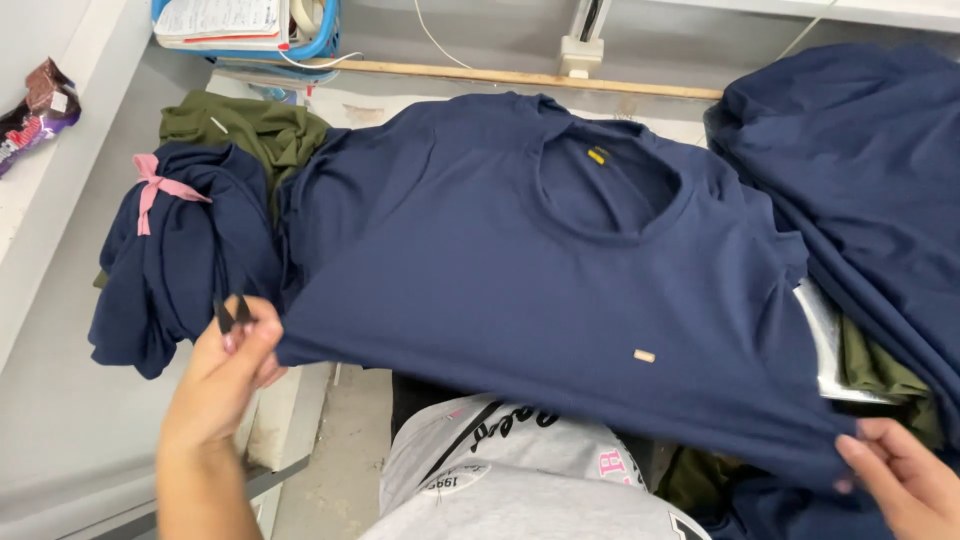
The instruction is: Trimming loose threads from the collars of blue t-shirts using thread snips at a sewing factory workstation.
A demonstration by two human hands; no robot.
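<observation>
Navy T-shirt [520,260] lies spread over the table [60,420], neck opening away from the person, hem pulled taut toward them. Left hand [225,370]: fingers pinched on the hem's left corner, a small black snipper [233,315] held in the same grip, so the cloth stays flat. Right hand [905,480]: fingers clamped on the right corner. A small tan tag [644,355] sits near the hem. Tied navy bundle [180,260] lies beside, left.
</observation>
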